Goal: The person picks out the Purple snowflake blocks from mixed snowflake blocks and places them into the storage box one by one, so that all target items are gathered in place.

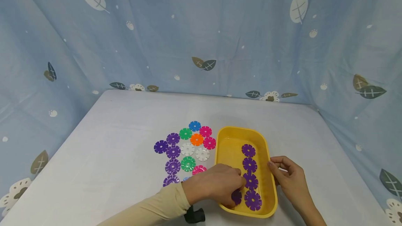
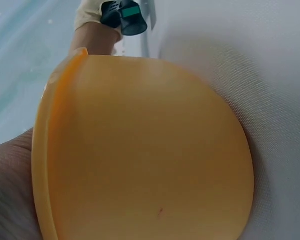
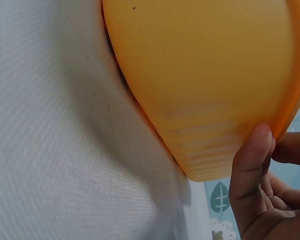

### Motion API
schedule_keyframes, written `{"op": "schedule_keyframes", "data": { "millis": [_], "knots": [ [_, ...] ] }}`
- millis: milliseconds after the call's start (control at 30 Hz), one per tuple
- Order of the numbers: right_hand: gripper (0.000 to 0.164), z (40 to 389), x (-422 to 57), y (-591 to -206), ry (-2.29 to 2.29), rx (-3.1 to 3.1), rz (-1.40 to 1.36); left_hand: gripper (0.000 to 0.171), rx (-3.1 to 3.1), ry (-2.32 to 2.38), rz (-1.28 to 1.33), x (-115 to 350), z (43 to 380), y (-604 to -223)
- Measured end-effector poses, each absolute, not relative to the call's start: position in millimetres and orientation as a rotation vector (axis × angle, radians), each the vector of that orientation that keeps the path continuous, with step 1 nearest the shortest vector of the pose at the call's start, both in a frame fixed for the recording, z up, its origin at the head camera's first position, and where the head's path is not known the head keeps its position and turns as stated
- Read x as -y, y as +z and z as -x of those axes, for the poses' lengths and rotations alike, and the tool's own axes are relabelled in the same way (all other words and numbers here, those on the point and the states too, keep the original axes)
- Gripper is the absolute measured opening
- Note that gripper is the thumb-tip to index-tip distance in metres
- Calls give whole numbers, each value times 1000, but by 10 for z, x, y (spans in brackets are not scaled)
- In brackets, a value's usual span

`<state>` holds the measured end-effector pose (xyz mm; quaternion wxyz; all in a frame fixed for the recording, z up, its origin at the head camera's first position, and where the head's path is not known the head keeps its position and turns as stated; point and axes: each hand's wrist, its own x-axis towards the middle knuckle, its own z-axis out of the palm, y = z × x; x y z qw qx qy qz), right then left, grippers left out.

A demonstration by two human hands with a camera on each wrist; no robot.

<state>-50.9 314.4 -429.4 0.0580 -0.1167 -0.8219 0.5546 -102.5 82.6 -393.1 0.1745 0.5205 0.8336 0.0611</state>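
In the head view, my left hand (image 1: 218, 183) reaches over the near-left side of a yellow plastic tray (image 1: 228, 142). Its fingers hold a purple notched disc (image 1: 237, 196), partly hidden by the hand, low inside the tray. Beside that disc, several purple notched discs (image 1: 250, 165) form a column on the tray floor. My right hand (image 1: 290, 180) pinches the tray's right rim between thumb and finger; in the right wrist view its thumb (image 3: 252, 155) lies against the outer wall. The left wrist view shows mostly the tray's outer wall (image 2: 150, 140).
Left of the tray, several loose notched discs lie flat on the white table (image 1: 94, 156): purple ones (image 1: 172, 166), green (image 1: 188, 164), white (image 1: 187, 149), pink (image 1: 209, 143), orange (image 1: 196, 139) and blue (image 1: 194, 126). A blue patterned curtain (image 1: 176, 37) surrounds the table.
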Motion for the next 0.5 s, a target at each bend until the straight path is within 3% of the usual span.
{"op": "schedule_keyframes", "data": {
  "millis": [500],
  "knots": [
    [32, 501, -3131, -4268, 1673, 2502, 349, 40, -2354, 174, -1437, -870, 1011, -3974]
  ]
}}
